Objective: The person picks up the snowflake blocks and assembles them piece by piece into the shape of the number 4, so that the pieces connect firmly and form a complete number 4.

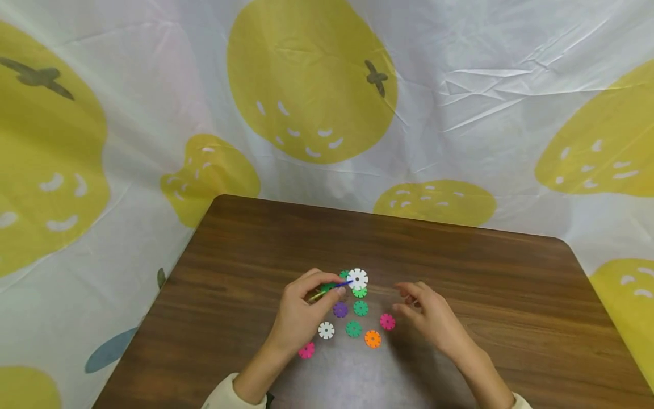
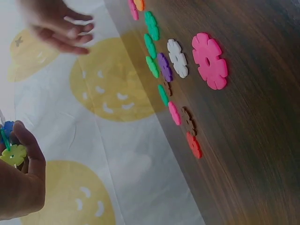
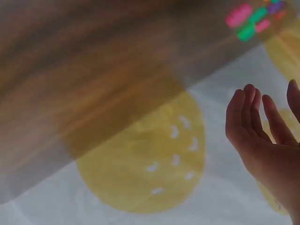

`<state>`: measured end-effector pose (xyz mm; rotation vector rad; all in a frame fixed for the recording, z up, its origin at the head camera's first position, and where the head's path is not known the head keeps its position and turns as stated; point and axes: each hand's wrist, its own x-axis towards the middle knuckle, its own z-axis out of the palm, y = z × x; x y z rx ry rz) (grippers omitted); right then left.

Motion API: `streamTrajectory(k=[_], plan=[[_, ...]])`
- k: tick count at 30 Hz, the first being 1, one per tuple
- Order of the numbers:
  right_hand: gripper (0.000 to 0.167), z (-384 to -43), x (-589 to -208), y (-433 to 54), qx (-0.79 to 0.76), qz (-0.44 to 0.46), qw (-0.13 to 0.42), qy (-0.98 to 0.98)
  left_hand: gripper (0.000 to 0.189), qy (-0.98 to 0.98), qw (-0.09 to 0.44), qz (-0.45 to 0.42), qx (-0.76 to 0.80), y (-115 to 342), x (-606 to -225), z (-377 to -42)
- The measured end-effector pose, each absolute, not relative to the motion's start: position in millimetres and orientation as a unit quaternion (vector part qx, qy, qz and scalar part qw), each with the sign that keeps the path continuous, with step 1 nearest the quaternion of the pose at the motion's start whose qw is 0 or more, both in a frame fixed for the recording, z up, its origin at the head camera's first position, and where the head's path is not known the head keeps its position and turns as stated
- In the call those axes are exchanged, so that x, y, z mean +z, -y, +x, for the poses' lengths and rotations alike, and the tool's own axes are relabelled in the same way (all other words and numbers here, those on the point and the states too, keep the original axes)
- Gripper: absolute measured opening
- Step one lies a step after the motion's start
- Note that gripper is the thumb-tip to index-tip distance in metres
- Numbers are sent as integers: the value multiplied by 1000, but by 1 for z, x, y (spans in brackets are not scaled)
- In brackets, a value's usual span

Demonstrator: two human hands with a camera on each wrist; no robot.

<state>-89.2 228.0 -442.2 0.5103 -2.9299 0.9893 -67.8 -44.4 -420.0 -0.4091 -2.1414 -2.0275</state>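
Between the thumb and fingers of my left hand point(image 1: 301, 312) are joined flower-shaped notched discs, pinched above the table. A white disc point(image 1: 363, 280) faces up at the far end, with a blue disc point(image 1: 342, 284) edge-on beside it. In the left wrist view a yellow disc point(image 2: 15, 153) and a thin green one show at the fingers; the rest is hidden by the hand. My right hand point(image 1: 436, 321) hovers to the right, fingers loosely bent with nothing in them. Nearest below it lies a pink disc point(image 1: 387, 322). The right wrist view shows its fingers point(image 3: 243, 110) apart from the thumb.
Loose discs lie on the brown wooden table point(image 1: 511, 295), among them orange point(image 1: 373, 343), purple point(image 1: 340, 313), white point(image 1: 326, 334) and several green ones. Brown and red discs point(image 2: 193, 145) show in the left wrist view. A fruit-print curtain point(image 1: 439, 142) hangs behind the table.
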Motion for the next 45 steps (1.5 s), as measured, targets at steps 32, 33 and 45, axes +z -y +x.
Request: streamTrajectory(k=[32,33,45], plan=[[18,-82,-469,-220,326,109,-69,936,8,709,138,-175,-669,42,-419,-62],[16,-82,-466,-220,336,105,-67,933,8,709,137,-174,-670,42,-419,-62],[14,-69,-408,-202,437,137,94,884,6,712,134,-169,-668,42,-417,-62]])
